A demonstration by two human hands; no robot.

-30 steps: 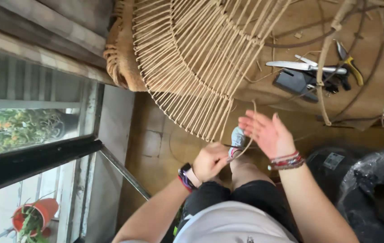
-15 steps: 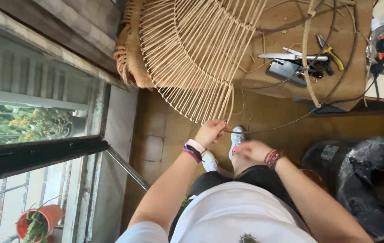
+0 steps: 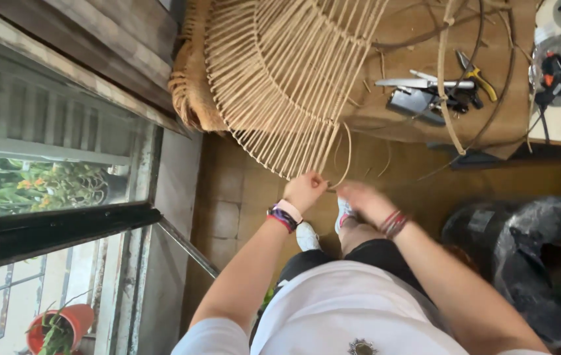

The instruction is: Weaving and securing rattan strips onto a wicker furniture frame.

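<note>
Your left hand [image 3: 304, 190] pinches the lower rim of the wicker frame [image 3: 287, 79], which hangs over the tiled floor [image 3: 228, 197] just above your knees. Your right hand [image 3: 362, 197] is blurred beside it, at a loose cane strand [image 3: 346, 154]; can't tell its grip. Scissors [image 3: 425, 83] lie on the bench [image 3: 412, 125], well apart.

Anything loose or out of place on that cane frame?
Yes: one thin cane strand loops free off the lower edge of the woven cane frame, unlike the taut ribs. The left hand and right hand sit at that edge; the right is motion-blurred.
</note>
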